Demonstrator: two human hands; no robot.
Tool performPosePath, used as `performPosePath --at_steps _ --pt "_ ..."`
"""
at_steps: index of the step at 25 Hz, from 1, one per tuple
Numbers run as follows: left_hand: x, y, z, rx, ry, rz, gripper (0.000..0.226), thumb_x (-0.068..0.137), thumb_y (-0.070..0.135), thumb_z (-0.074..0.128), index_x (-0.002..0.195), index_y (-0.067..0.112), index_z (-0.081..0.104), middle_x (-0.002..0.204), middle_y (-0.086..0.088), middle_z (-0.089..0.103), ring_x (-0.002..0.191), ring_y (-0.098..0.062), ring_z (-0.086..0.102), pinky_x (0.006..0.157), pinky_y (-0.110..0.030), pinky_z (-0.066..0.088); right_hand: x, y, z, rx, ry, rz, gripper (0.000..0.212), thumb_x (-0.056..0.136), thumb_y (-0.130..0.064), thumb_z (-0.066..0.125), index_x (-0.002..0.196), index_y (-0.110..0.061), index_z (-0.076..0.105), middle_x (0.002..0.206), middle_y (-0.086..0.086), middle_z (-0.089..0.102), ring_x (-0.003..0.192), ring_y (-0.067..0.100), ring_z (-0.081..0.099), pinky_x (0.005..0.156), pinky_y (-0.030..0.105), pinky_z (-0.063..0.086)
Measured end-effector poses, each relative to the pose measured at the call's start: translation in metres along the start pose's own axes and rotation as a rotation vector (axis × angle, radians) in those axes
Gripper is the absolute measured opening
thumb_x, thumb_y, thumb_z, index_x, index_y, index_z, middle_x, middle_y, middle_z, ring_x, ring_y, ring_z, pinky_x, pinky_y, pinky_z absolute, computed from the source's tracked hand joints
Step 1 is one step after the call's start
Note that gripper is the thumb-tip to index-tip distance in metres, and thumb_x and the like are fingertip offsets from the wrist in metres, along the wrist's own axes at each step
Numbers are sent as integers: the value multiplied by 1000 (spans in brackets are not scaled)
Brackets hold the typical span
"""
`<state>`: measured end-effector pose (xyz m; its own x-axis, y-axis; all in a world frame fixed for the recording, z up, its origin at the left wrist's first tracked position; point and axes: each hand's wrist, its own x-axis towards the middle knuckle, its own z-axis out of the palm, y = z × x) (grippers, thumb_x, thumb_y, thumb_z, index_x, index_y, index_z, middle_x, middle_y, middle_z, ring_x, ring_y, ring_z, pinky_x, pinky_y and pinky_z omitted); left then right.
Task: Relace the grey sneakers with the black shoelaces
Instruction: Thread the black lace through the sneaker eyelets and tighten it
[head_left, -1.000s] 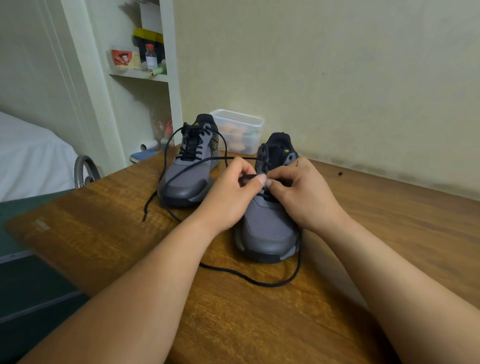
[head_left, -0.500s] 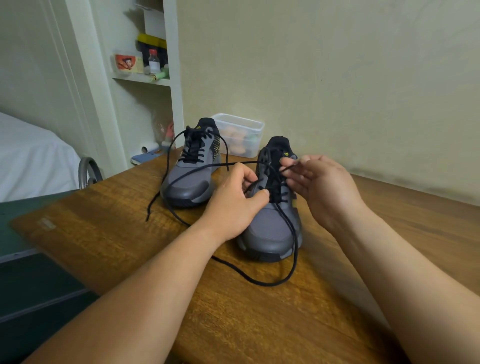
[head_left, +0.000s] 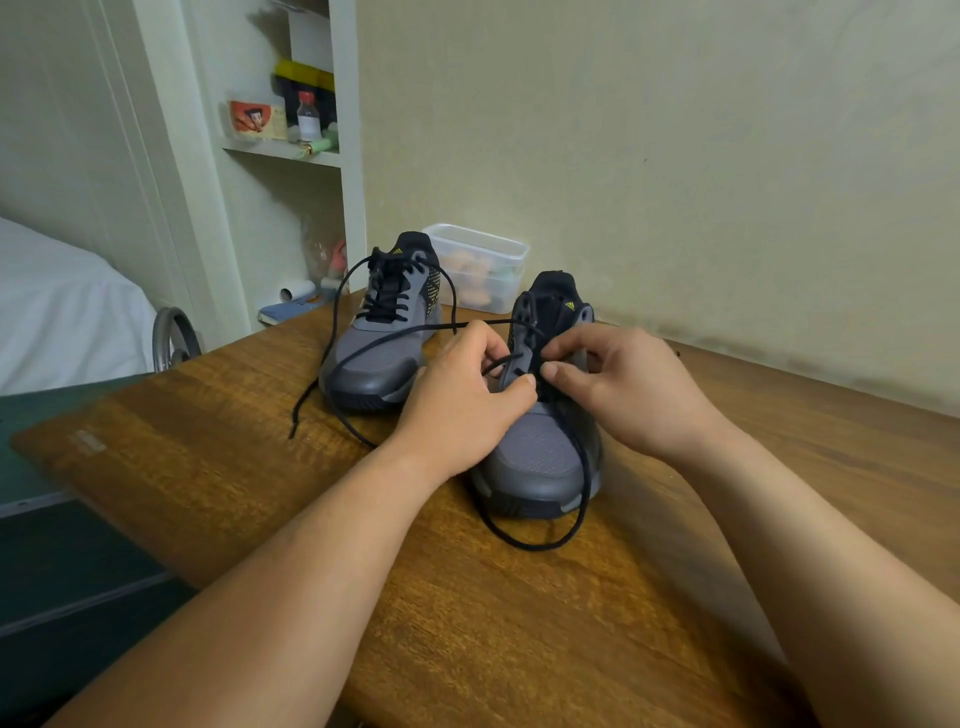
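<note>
Two grey sneakers stand on the wooden table (head_left: 519, 623), toes toward me. The left sneaker (head_left: 382, 343) has black lace crossed through its eyelets, with loose ends trailing over the table. The right sneaker (head_left: 540, 452) sits under both my hands. My left hand (head_left: 462, 400) grips the black shoelace (head_left: 550, 540) at the left eyelet row. My right hand (head_left: 618, 384) pinches the lace over the tongue. A slack loop of lace hangs around the toe onto the table.
A clear plastic box (head_left: 480, 265) with pale round things stands behind the sneakers by the wall. Shelves (head_left: 283, 150) with bottles and a red packet are at the back left. A white bed (head_left: 62, 312) lies at the far left, past the table's left edge.
My right hand has come back down from the shoe's collar to the eyelets beside my left hand. The lace loop around the toe has shifted slightly.
</note>
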<state>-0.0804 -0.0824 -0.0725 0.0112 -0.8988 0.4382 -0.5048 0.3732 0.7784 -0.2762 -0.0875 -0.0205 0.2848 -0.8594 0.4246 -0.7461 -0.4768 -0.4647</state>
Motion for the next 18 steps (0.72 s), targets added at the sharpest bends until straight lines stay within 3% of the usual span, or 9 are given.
performPosePath --at_steps 3,5,7,10,12,14,16,18 --pt "-1 2 2 -34 5 23 31 83 45 75 97 27 54 92 7 61 81 -8 61 82 -41 59 4 1 13 13 13 -9 8 97 -35 72 99 -32 78 90 -14 71 87 9 66 76 36 54" --pt "-1 4 1 -33 -7 15 29 89 36 78 90 19 53 77 11 56 67 -2 52 71 -32 54 6 2 14 138 44 53 10 98 -33 71 92 -28 77 86 -8 71 80 10 65 74 36 54" --pt "-1 7 -5 -25 -70 -12 38 95 38 74 77 15 51 64 9 47 58 -8 44 59 -34 44 6 4 12 243 51 129 17 100 -33 69 87 -22 73 82 -1 71 76 17 64 73 39 52" --pt "-1 11 -21 -426 -240 -175 44 104 41 61 71 13 57 55 -1 43 47 -16 39 47 -29 33 6 5 12 208 43 131 22 101 -35 67 85 -20 69 84 1 70 80 21 65 75 40 53" --pt "1 14 -31 -740 -291 -256 38 104 34 50 85 8 69 57 -3 51 47 -14 41 46 -25 29 7 5 14 162 62 111 21 101 -36 68 84 -22 68 81 -4 67 75 17 63 73 38 51" --pt "5 9 -32 -930 -274 -245 35 103 22 43 116 10 73 70 -6 62 54 -14 44 50 -24 28 7 6 14 172 71 108 21 100 -36 68 84 -22 68 78 -6 66 72 16 61 72 38 51" --pt "8 5 -25 -847 -197 -190 27 104 15 50 124 16 69 80 -5 65 61 -14 50 53 -24 32 7 6 12 201 53 110 22 101 -35 67 83 -24 67 77 -6 66 71 15 62 71 38 52" --pt "6 -2 -11 -482 -134 -94 17 97 18 72 112 15 64 85 -2 59 69 -12 52 59 -24 43 6 4 11 174 41 96 22 102 -34 65 82 -25 64 75 -7 65 71 14 61 71 38 51"
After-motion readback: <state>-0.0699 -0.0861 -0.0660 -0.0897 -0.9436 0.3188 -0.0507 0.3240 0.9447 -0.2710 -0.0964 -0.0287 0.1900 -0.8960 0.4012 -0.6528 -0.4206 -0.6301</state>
